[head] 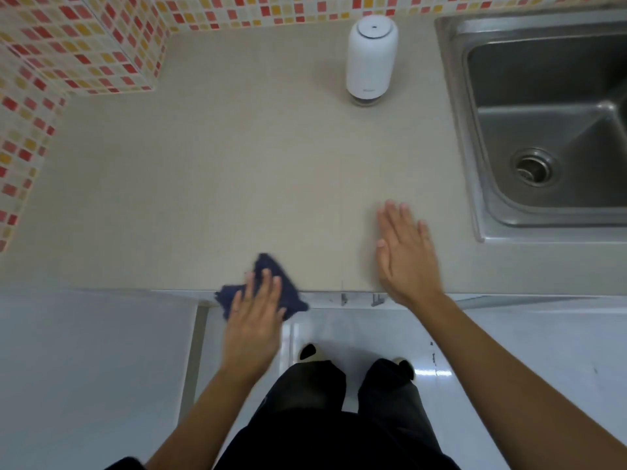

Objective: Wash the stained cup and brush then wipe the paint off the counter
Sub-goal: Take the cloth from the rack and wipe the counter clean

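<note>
A dark blue cloth lies at the front edge of the beige counter, partly hanging over it. My left hand presses flat on the cloth with straight fingers. My right hand rests flat on the counter to the right, fingers straight and holding nothing. No cup, brush or paint stain shows in this view.
A white cylindrical dispenser stands at the back of the counter. A steel sink with a drain fills the right side. Mosaic tiled wall bounds the left and back. White cabinet fronts and floor lie below the counter edge.
</note>
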Demonstrator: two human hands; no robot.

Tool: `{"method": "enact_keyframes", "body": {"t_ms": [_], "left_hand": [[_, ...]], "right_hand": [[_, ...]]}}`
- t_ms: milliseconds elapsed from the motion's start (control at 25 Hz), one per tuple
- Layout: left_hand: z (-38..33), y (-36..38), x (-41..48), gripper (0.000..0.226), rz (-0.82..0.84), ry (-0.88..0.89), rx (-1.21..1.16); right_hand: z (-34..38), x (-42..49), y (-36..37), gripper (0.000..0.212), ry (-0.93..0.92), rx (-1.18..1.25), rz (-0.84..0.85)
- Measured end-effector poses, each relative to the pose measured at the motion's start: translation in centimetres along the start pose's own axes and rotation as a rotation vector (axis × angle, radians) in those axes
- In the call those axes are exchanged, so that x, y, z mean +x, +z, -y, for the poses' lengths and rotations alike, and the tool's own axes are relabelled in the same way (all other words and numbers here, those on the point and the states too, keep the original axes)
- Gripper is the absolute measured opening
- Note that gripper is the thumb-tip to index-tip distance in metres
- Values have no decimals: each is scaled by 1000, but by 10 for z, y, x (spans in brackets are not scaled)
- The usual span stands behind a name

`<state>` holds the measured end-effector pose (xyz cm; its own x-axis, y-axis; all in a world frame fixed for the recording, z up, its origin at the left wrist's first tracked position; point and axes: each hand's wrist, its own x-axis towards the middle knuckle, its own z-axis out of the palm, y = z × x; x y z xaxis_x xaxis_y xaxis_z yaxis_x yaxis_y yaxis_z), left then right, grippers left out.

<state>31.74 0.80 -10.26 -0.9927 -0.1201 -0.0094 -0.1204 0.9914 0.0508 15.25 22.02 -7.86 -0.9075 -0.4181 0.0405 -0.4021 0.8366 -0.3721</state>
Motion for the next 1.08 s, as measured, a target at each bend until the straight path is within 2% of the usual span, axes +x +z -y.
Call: {"method": "enact_keyframes", "body": {"t_ms": [160, 280, 320, 400, 480, 560, 640, 720, 840, 920, 960, 1000, 1080], "left_hand": [[115, -22, -16, 57, -4, -261, -93], [151, -37, 29, 59, -5, -504, -181], [150, -38, 55, 60, -19, -522, -182], [125, -35, 103, 62, -32, -405, -166], [74, -24, 121, 57, -90, -192, -97], [21, -20, 98, 50, -55, 53, -92], [12, -25, 60, 51, 49, 180, -149], [54, -28, 36, 54, 77, 100, -163], [136, -28, 46, 50, -1, -254, -113], [150, -31, 89, 52, 0, -439, -175], [137, -30, 114, 53, -29, -443, -202], [115, -30, 133, 54, -39, -374, -221], [59, -22, 142, 55, -110, -116, -181]], "right_hand": [[71, 11, 35, 61, -58, -28, 20], [88, 21, 43, 63, -16, -67, 6], [89, 25, 43, 64, 1, -77, -2], [87, 31, 42, 66, 43, -100, -14], [81, 34, 39, 68, 99, -113, -22], [76, 30, 36, 70, 142, -127, 0], [73, 25, 35, 70, 150, -143, 35], [69, 21, 35, 69, 151, -144, 50], [73, 14, 40, 68, 151, -127, 43], [75, 11, 40, 66, 142, -125, 22], [74, 10, 40, 66, 138, -126, 15], [72, 11, 39, 66, 138, -124, 11], [67, 12, 37, 67, 153, -112, -3]]}}
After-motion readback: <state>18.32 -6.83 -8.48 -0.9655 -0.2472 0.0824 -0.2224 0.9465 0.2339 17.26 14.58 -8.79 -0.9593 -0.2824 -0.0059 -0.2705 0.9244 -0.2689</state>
